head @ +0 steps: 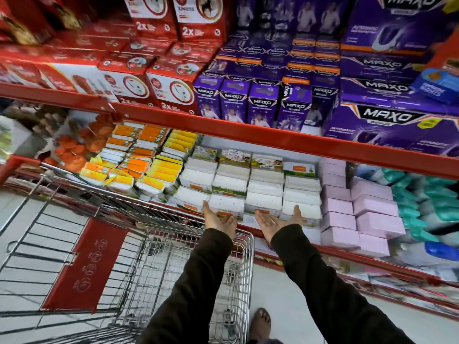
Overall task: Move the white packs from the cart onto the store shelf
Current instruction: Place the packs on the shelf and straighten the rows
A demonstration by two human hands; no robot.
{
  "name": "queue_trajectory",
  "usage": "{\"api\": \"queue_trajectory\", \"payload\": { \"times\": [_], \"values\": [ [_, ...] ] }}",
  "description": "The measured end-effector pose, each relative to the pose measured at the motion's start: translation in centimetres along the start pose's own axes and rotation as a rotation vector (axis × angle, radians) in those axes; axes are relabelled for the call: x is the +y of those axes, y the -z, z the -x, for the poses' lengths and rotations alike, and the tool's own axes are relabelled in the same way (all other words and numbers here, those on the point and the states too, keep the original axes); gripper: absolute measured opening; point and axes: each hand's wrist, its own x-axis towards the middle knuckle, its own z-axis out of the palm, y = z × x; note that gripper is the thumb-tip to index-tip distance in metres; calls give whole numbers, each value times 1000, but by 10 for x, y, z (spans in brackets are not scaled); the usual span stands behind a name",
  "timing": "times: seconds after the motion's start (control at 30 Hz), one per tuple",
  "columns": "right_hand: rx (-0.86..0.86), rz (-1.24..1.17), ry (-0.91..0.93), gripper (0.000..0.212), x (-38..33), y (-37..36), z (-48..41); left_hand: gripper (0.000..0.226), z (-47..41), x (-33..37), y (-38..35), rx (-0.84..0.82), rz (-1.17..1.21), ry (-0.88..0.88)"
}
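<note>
Red boxes (159, 88) stacked upper left; purple Maxo boxes (263, 105) ranged upper right. Orange and yellow packs (149, 157) piled below, left. Pink boxes (357, 214) stacked right, teal packs (427, 207) beyond them.

I am looking at a retail shop aisle. Red metal shelving (248, 135) runs across the frame, packed with multiples of the same goods: red cardboard boxes (149, 85) at upper left, purple "MAXO" cartons (263, 103) at upper right, and on the shelf below, stacked orange and yellow packets (149, 157), white packs (263, 192) and pale pink boxes (372, 214). A silver wire shopping cart (188, 269) with a red plastic seat flap (87, 264) stands at lower left on a pale tiled floor (285, 294).
</note>
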Motion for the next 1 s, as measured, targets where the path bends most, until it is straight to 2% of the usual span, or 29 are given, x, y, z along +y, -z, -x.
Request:
{"api": "queue_trajectory", "payload": {
  "times": [0.43, 0.6, 0.8, 1.0],
  "values": [
    [44, 61, 16, 91, 4, -4, -3, 71, -24, 15, -16, -80, 40, -78],
    [54, 93, 17, 89, 5, -6, 0, 85, -28, 15, -22, -101, 29, -47],
    [53, 121, 17, 89, 11, -13, 6, 85, -23, 18, -20, -121, -28, -11],
    [59, 116, -21, 89, 42, -20, 9, 100, -17, 29, -1, -18, 6, 22]
  ]
}}
